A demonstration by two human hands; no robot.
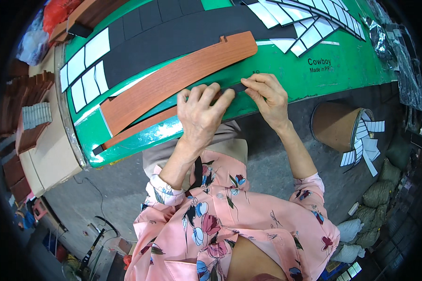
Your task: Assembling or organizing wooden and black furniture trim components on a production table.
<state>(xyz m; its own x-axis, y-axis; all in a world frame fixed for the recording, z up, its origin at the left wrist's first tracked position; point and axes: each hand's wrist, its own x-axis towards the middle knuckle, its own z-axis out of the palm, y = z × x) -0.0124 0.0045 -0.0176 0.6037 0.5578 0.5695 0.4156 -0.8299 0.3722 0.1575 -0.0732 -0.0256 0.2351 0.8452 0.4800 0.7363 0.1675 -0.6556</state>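
Note:
A narrow reddish-brown wooden strip (145, 126) lies along the near edge of the green table, with a small black pad (97, 150) at its left end. My left hand (199, 110) is closed over the strip's right part, its fingers curled and hiding some of it. At the right end, my right hand (269, 98) pinches a small black pad (239, 87) between thumb and fingers; how firmly it sits on the wood is hidden. Just beyond rests a wider wooden board (183, 77), slightly curved, with a notch near each end.
Black sheets (173, 44) cover the table's far side, with white-backed pieces (86, 86) at left. More white-backed pieces (309, 33) pile up at far right. A brown bin (330, 126) holding white strips stands right of the table. Stacked wooden parts (35, 100) are at left.

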